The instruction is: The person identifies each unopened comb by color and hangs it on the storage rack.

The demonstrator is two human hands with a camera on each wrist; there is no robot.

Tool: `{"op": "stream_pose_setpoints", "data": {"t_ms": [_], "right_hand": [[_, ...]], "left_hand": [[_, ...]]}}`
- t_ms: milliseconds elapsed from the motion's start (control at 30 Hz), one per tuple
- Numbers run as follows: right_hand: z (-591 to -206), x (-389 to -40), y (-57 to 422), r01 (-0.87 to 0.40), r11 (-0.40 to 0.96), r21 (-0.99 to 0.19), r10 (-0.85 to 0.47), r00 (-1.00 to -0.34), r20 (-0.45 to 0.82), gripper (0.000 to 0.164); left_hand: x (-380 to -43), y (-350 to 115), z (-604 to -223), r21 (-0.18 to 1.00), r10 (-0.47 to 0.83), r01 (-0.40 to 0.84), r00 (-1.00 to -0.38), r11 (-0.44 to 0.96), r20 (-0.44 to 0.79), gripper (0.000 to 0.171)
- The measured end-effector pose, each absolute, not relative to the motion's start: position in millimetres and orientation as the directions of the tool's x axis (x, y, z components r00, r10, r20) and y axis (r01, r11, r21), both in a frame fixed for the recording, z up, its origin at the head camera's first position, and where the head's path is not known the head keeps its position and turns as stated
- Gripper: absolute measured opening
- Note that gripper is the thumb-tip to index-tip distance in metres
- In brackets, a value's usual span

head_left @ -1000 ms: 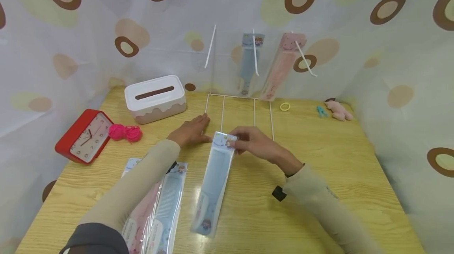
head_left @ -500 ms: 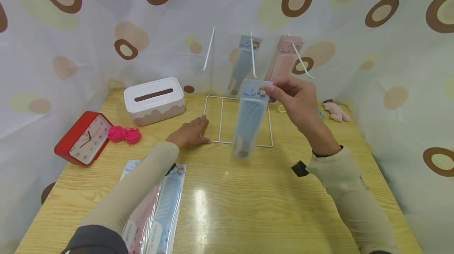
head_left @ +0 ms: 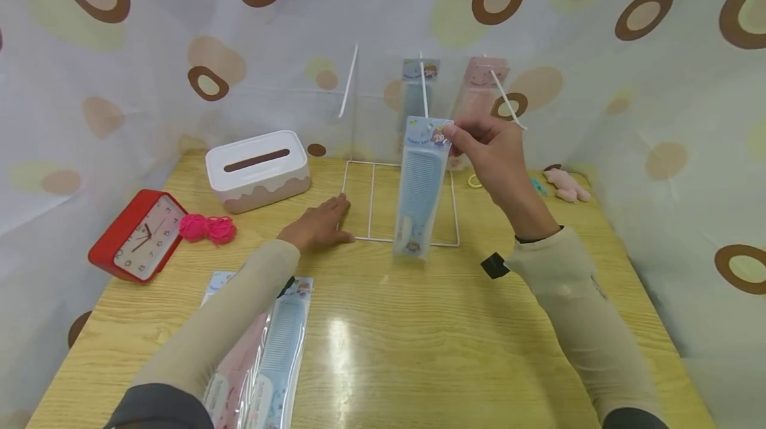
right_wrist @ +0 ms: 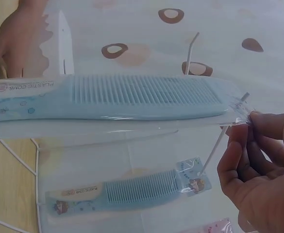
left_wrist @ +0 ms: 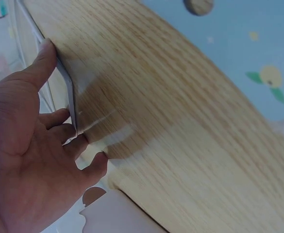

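In the head view my right hand (head_left: 493,156) pinches the top edge of a blue comb in its clear package (head_left: 421,183). The package hangs down in front of the middle prong (head_left: 424,86) of a white wire display rack (head_left: 371,206); its top sits near the prong's tip. The right wrist view shows thumb and fingertips on the header of this packaged comb (right_wrist: 146,99). My left hand (head_left: 317,224) rests at the rack's left base corner, and in the left wrist view its fingers touch the wire (left_wrist: 70,87). Another blue packaged comb (right_wrist: 142,188) hangs on the middle prong.
Pink packaged combs (head_left: 477,93) hang on the right prong. Packaged combs (head_left: 281,342) lie at the front left. A red clock (head_left: 137,236), pink yarn (head_left: 208,228) and a tissue box (head_left: 257,173) stand left. A yellow ring (head_left: 475,181) and pink toy (head_left: 566,185) lie right.
My right hand has lifted the packaged comb off the table, up and rightward to the middle prong, then shifted slightly up and left. My left hand stays at the rack's base.
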State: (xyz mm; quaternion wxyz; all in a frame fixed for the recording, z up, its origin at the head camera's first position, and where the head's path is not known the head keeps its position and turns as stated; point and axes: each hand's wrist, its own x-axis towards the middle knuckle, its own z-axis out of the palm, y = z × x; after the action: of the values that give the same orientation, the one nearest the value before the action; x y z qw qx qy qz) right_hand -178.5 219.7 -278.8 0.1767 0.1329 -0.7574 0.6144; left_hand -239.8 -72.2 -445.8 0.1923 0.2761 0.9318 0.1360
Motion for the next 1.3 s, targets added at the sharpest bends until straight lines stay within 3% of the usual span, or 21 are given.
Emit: {"op": "stream_pose_setpoints", "data": {"t_ms": [167,533,733,900,1067,1233,1300], "right_hand": [[-282.0,-201.2,213.8,-0.355,0.267,-0.896,0.084,-0.918,0.389,0.018],[-281.9,-274.7,204.7,-0.205,0.226,-0.952,0.313,-0.910,0.271,0.020],[-278.1,-280.4,216.8,-0.184,0.235,-0.954,0.328,-0.909,0.256,0.027],[-295.9,-256.2,220.3,-0.060,0.387,-0.920,0.230,-0.960,0.159,0.046],[-343.4,-214.9,194.3,-0.021,0.654,-0.756,0.001,-1.000,0.029,0.045],[-393.7,-176.0,139.6,-0.113,0.801,-0.587,-0.275,-0.942,-0.194,0.046],[-407.8,-163.5,114.5,-0.197,0.830,-0.521,-0.358,-0.905,-0.228,0.054]], "left_hand": [[-240.1,-72.5,-444.6,0.362,0.573,0.469,-0.771,0.806,-0.277,0.082],[-234.9,-68.1,-444.1,0.376,0.561,0.449,-0.780,0.810,-0.278,0.082],[-243.4,-60.0,-442.5,0.384,0.582,0.467,-0.763,0.796,-0.279,0.084],[-261.1,-64.4,-433.3,0.464,0.616,0.446,-0.718,0.765,-0.325,0.076],[-267.7,-70.4,-427.0,0.473,0.620,0.438,-0.701,0.765,-0.353,0.066],[-267.5,-72.5,-427.6,0.463,0.613,0.439,-0.710,0.770,-0.347,0.066],[-267.7,-72.2,-427.0,0.465,0.616,0.443,-0.712,0.767,-0.338,0.066]]}}
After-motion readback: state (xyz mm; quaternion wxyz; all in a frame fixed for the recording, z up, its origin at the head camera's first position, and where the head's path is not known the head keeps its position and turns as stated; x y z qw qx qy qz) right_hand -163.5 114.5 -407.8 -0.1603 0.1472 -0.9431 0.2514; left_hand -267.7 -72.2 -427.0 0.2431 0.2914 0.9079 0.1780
